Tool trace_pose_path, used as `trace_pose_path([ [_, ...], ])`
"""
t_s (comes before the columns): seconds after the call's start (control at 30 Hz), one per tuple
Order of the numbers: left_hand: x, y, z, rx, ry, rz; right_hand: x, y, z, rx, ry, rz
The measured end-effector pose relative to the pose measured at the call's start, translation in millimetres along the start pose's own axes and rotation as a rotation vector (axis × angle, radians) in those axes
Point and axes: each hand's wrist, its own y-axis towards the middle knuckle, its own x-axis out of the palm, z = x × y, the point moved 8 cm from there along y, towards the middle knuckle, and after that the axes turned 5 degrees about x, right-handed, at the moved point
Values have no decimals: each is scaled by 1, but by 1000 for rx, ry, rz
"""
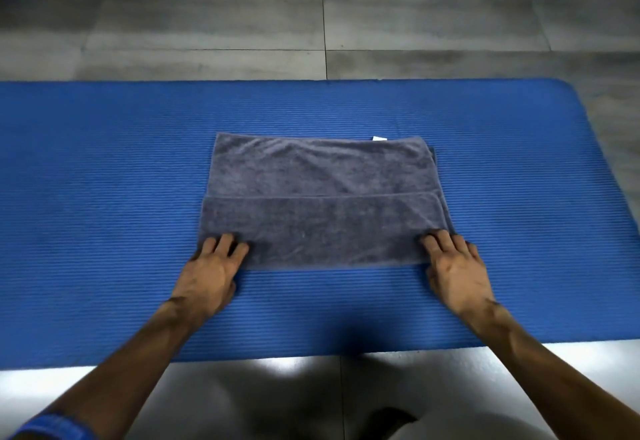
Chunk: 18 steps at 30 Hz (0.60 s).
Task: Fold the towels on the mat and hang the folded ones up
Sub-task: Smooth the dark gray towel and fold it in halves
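Grey terry makes up the towel [320,197], which lies folded in the middle of the mat [104,180], with a second folded layer covering its near half and ending in a straight edge across the middle. A small white tag [379,138] pokes out at the towel's 12 o'clock edge, slightly toward 1 o'clock. The left hand [211,268] sits at the towel's 7 o'clock corner, its fingers [225,242] curled onto the cloth; whether they pinch the edge or only press on it cannot be told. The right hand [457,266] sits at the 5 o'clock corner in the same way, fingers bent over the cloth. The blue ribbed mat lies on a floor [207,24] of grey tiles. A blue sleeve [52,427] shows at 7 o'clock in the view.
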Motion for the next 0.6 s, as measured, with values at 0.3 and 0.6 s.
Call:
trace_pose_path([
  [0.3,3,-10,4,216,-101,-114,-12,-25,13,-50,-27,-3],
  [0.6,-7,-48,19,309,-146,-6,-20,-75,19,13,274,-49],
])
